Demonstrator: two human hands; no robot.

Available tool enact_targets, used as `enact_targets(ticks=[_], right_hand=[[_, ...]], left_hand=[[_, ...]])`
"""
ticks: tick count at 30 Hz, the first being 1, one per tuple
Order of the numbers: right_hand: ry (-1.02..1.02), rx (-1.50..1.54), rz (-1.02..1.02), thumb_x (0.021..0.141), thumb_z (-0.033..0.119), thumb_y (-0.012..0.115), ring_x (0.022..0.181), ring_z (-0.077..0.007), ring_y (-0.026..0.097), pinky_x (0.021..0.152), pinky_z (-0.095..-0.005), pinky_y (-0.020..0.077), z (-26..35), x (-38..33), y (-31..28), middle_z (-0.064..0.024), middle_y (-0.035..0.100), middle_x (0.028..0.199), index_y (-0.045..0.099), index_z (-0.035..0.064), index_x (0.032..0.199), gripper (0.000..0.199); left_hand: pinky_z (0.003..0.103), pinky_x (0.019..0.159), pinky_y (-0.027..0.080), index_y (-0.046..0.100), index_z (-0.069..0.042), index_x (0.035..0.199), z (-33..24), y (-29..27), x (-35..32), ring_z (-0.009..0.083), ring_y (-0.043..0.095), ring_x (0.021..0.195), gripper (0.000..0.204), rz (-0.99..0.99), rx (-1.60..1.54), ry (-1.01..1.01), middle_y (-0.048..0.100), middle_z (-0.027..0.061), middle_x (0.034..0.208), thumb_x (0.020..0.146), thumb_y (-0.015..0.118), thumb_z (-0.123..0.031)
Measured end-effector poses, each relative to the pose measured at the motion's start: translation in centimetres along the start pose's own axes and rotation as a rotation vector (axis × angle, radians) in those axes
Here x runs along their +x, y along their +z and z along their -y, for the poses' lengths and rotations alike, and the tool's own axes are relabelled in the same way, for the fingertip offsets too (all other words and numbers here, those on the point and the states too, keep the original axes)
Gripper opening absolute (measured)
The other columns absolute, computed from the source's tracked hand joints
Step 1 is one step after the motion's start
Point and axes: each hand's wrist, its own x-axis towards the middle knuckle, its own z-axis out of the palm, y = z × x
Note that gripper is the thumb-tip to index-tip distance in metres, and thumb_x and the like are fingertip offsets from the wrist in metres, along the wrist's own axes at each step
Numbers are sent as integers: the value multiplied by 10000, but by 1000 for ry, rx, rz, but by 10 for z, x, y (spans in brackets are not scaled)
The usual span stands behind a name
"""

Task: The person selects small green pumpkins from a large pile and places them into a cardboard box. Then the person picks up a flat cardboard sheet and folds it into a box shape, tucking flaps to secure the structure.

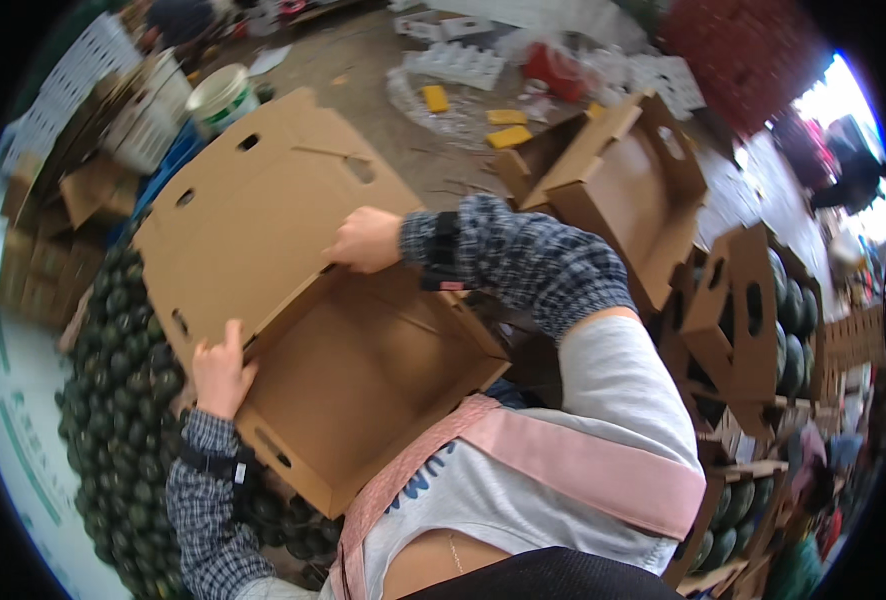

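A brown cardboard box point(363, 370) is tilted in front of my body, its shallow tray nearest me and its broad lid point(253, 220) folded back away from me. Handle holes are cut in the lid and in the tray's side. My right hand point(368, 240) is closed over the crease where lid and tray meet. At the left end of that same crease, my left hand point(221, 370) grips the box's corner, with one finger pointing up along the lid. Some of the left hand's fingers are hidden. Checked sleeve covers are on both forearms.
A large heap of dark green watermelons point(118, 380) lies on the left. Open cardboard boxes point(623, 190) stand at the right, and more boxes hold watermelons point(791, 320). A white bucket point(223, 98), yellow blocks point(508, 137) and plastic wrap are farther off on the floor.
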Motion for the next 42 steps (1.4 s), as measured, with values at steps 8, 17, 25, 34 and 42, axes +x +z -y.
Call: enact_targets(ticks=[8, 17, 25, 34, 42], right_hand=[[41, -1, 30, 747, 335, 716, 763, -308, 671, 650, -426, 532, 0, -6, -23, -112, 677, 767, 690, 120, 907, 270], [949, 120, -628, 821, 251, 621, 923, -383, 658, 760, -449, 543, -154, -70, -48, -247, 665, 995, 637, -2, 1031, 329], [1563, 1106, -760, 799, 26, 582, 725, -381, 693, 518, -404, 620, -199, -73, 40, -318, 551, 1185, 330, -150, 1230, 530], [1274, 521, -93, 852, 598, 554, 967, -401, 645, 772, -466, 537, -119, -89, 98, -301, 652, 997, 662, -46, 1025, 676], [736, 209, 115, 871, 330, 542, 838, -391, 663, 751, -443, 540, -47, -85, -9, -242, 672, 860, 703, -4, 810, 375]], left_hand=[[460, 999, 400, 457, -67, 1197, 10, 9, -1, 293, 623, 781, 572, -211, -64, 23, 620, 116, 766, 762, 759, -282], [432, 1108, 296, 283, 55, 1444, 72, 55, -123, 361, 342, 1359, 762, -197, -506, -599, 358, 262, 1454, 905, 639, -349], [375, 979, 449, 266, 11, 1452, 29, 121, -148, 263, 540, 1188, 768, -140, -1269, -742, 534, 162, 1302, 819, 699, -24], [333, 1055, 378, 349, 38, 1400, 31, 86, -115, 210, 441, 1290, 641, -193, -1478, -740, 459, 127, 1397, 851, 674, -30], [367, 1019, 404, 368, 23, 1409, 57, 66, -122, 232, 512, 1234, 540, -118, -1519, -941, 520, 162, 1351, 985, 516, -277]])
